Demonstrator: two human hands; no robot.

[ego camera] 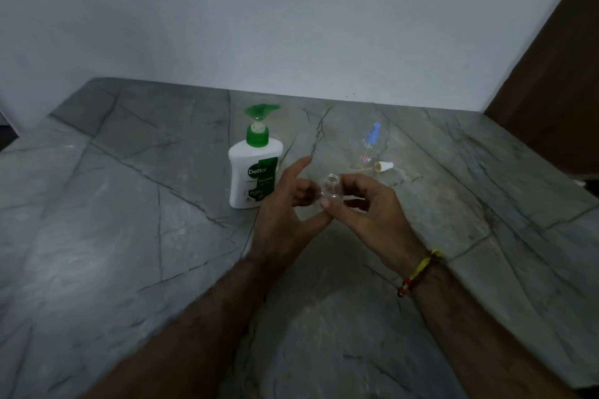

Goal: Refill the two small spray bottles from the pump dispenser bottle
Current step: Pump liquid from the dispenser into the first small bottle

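Both hands meet over the middle of the grey, veined stone counter (129, 236), holding a small clear spray bottle (330, 189) between them with its open, uncapped neck pointing up. The right hand (369, 214) pinches the bottle — thumb on its near side, fingers curled round behind it. The left hand (288, 207) touches the bottle from the left with its curled fingers, while its forefinger sticks out straight toward the wall; whether it truly grips the bottle or only steadies it is hard to tell. A yellow, red and black thread band (418, 272) circles the right wrist.

Just behind the left hand stands the white pump dispenser bottle (254, 172), upright, with a green pump head and a green label. To the right of it, well apart, the second spray bottle (368, 149) stands with its blue sprayer top on. Beside its base lies a white spray cap (384, 166) on its side — a thin tube trails from it to the left. A pale wall (291, 26) rises behind the counter, and a dark brown panel (557, 91) fills the right edge.
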